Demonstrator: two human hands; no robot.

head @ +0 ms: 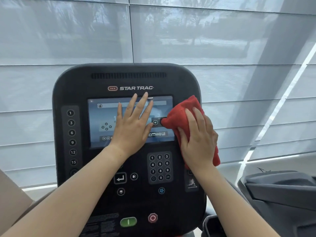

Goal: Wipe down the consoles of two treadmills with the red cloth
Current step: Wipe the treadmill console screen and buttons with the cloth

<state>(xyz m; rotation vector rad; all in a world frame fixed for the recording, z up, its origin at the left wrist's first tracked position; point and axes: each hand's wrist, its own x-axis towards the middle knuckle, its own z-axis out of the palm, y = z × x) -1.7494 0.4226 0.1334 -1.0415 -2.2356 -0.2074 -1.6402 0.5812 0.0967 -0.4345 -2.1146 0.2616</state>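
A black treadmill console point(82, 86) with a lit touchscreen point(102, 117), a number keypad and green and red buttons fills the middle of the view. My left hand point(131, 124) lies flat on the screen with fingers straight and spread. My right hand point(198, 139) presses a crumpled red cloth point(181, 113) against the console's right edge, beside the screen. Its fingers lie over the cloth; the cloth's lower end hangs past my wrist.
Grey window blinds point(222, 40) cover the wall behind the console. Part of a second dark grey machine point(280, 190) shows at the lower right. A beige surface point(10, 199) sits at the lower left edge.
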